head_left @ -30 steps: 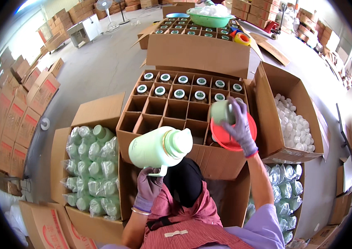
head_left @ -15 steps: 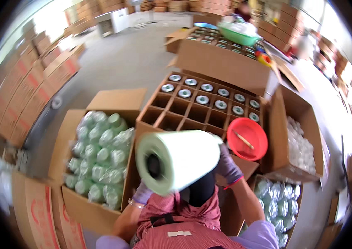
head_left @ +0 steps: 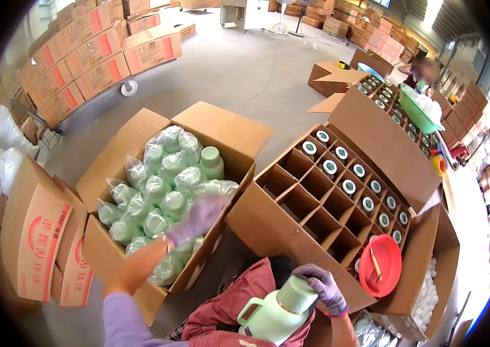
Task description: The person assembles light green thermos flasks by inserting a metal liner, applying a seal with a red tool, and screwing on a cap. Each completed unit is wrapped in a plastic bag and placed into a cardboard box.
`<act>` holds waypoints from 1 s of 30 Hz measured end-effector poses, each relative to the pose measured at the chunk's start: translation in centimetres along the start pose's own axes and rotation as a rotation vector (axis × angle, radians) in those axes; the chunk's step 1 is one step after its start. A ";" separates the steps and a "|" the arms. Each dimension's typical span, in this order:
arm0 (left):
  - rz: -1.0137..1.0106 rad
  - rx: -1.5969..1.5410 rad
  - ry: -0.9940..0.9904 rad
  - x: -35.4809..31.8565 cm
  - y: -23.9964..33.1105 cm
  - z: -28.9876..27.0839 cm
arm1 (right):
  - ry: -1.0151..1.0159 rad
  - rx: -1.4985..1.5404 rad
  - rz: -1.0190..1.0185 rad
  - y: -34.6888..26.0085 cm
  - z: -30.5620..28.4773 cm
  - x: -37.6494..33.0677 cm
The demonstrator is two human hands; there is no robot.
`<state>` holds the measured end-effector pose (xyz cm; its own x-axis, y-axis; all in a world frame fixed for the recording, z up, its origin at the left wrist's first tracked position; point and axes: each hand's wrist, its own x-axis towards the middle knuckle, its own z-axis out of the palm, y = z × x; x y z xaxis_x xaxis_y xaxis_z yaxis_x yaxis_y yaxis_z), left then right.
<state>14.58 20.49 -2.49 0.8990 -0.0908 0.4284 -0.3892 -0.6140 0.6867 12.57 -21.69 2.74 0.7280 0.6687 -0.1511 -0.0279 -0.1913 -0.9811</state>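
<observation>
A pale green thermos jug [head_left: 279, 315] with a side handle leans on my lap, its cup-shaped lid pointing up and to the right. My right hand [head_left: 324, 287], in a lavender glove, has its fingers wrapped round that lid. Over the right part of an open carton [head_left: 190, 283] reaches my left hand [head_left: 201, 218], gloved too; motion smears its fingers. Beneath and beside it are several pale green bottle-shaped pieces [head_left: 157, 191] in clear plastic bags. One unbagged green piece [head_left: 212, 162] stands at the carton's far right corner.
Right of centre stands a divided carton [head_left: 279, 225] with several round-topped items in its far cells. A red bowl [head_left: 392, 263] holding a brush-like stick rests on its near right corner. A carton of small white pieces [head_left: 424, 295] stands beyond. Another person [head_left: 424, 72] is at the far right.
My left hand has left the jug and swung over the bagged pieces. The jug has dropped lower onto my lap, lid up, in my right hand. My view has turned left.
</observation>
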 end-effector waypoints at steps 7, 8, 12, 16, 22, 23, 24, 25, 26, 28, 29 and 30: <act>-0.725 -0.002 0.352 6.9 -31.4 1.0 | 0.181 0.056 0.088 -0.8 -0.5 2.8; -0.758 -0.025 0.455 6.2 -34.9 0.2 | 0.181 0.081 0.123 -2.1 0.2 3.3; -0.882 -0.124 0.485 9.5 -38.4 3.0 | 0.259 0.198 0.169 -1.8 -0.1 4.1; -0.754 -0.134 0.559 8.5 -35.5 1.3 | 0.203 0.261 0.166 -0.6 -0.3 5.2; -0.263 -0.792 0.514 10.1 -13.9 -5.9 | 0.096 0.089 0.107 1.1 -0.7 7.0; -0.209 -0.970 0.425 10.0 -9.3 -7.8 | 0.059 -0.044 0.066 1.1 -1.0 7.9; -0.065 -1.010 0.385 9.8 -5.6 -9.5 | 0.085 -0.142 -0.039 0.2 -0.7 9.2; 0.081 -1.046 0.351 9.6 -2.3 -11.1 | 0.140 -0.283 -0.151 -0.1 -0.4 10.4; 0.101 -1.034 0.380 9.3 0.2 -12.9 | 0.189 -0.418 -0.270 -0.5 -0.3 11.8; 0.119 -0.699 0.488 9.3 4.4 -15.7 | 0.321 -0.573 -0.450 -1.0 0.4 14.9; 0.116 -0.365 0.555 9.7 6.5 -17.1 | 0.363 -0.699 -0.466 -2.5 1.2 15.9; 0.116 -0.047 0.604 10.7 8.0 -17.9 | 0.426 -0.853 -0.564 -3.9 1.5 16.9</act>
<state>17.50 28.64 18.11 0.5835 0.3137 0.7491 -0.4984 -0.5899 0.6353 24.00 -8.54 3.78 0.6687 0.5449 0.5060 0.7435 -0.4791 -0.4666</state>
